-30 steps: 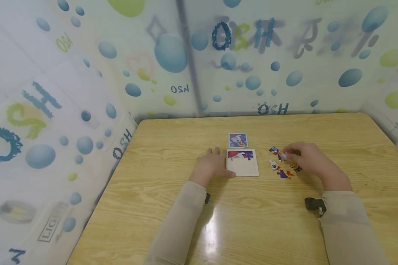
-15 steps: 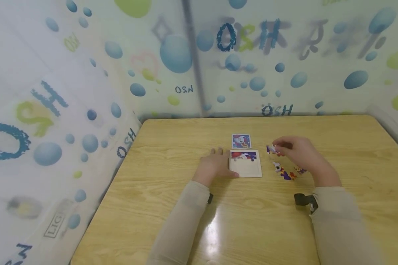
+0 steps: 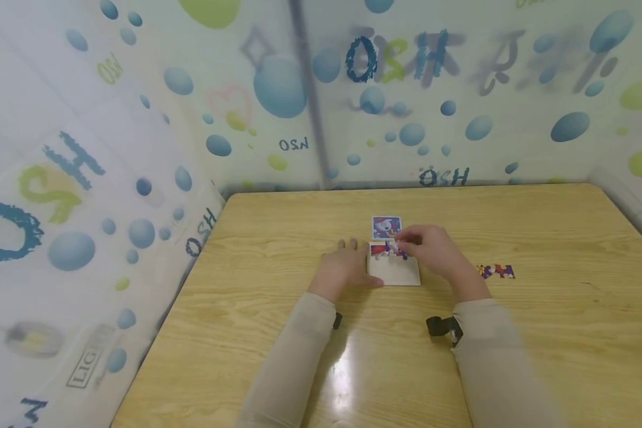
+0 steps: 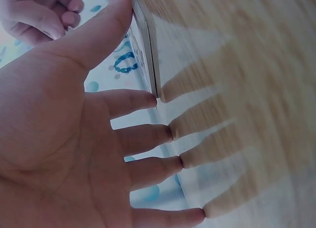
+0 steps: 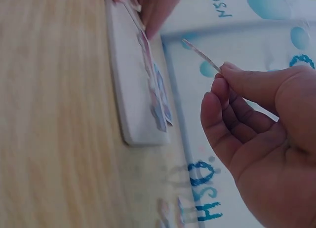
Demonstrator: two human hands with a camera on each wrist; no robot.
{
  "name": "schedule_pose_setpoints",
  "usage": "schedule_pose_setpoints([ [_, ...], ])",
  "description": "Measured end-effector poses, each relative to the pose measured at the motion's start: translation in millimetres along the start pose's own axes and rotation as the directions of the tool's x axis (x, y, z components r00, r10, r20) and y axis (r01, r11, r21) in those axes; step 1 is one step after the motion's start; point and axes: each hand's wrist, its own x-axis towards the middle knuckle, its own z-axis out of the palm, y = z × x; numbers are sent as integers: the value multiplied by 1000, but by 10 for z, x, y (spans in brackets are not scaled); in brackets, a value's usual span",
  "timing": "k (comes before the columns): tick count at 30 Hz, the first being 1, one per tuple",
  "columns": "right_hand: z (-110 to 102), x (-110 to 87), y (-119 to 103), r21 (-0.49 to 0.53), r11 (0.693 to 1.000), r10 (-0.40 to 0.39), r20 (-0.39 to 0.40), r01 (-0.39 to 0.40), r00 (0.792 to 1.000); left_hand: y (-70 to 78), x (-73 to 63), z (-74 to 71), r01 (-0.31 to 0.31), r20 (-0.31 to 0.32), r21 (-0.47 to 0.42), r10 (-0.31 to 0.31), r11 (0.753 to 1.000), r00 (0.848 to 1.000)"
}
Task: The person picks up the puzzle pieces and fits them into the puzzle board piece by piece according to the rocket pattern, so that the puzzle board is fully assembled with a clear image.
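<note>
The landmark of this scene is a thin, square, off-white puzzle board (image 3: 393,273), which lies flat on a rectangular table of light yellow wood grain (image 3: 406,356). Inside the far part of the board there is a row of joined glossy jigsaw pieces (image 3: 378,250) in red, white and purple; the near part of the board shows its bare white bottom.

The left hand (image 3: 345,267) is at the left side of the board, with its fingers straight and spread. Its fingertips rest on the table, the index finger touches the board's corner, and the thumb lies along the board's edge.

The right hand (image 3: 433,252) is above the far right part of the board. Its thumb and index finger pinch one thin jigsaw piece (image 5: 200,54), seen almost from its edge and raised apart from the board.

Just beyond the board is a small square picture card (image 3: 386,226) with a white cartoon figure on blue and red. To the right of the board, several loose pieces (image 3: 496,271) in purple, orange and white lie close together; the right wrist is before them, so their number I cannot tell.
</note>
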Motion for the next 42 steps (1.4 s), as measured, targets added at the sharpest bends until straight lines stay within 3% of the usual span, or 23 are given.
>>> schedule_pose_setpoints([
  [6, 187, 61, -19, 12, 999, 30, 22, -30, 999, 1, -20, 0, 4, 1, -2, -4, 1000, 1000],
  [19, 420, 152, 19, -65, 998, 15, 53, -12, 999, -10, 2, 22, 10, -14, 33, -10, 999, 1000],
  [42, 455, 122, -21, -186, 982, 9, 89, 7, 996, -3, 5, 20, 10, -12, 2, -10, 1000, 1000],
])
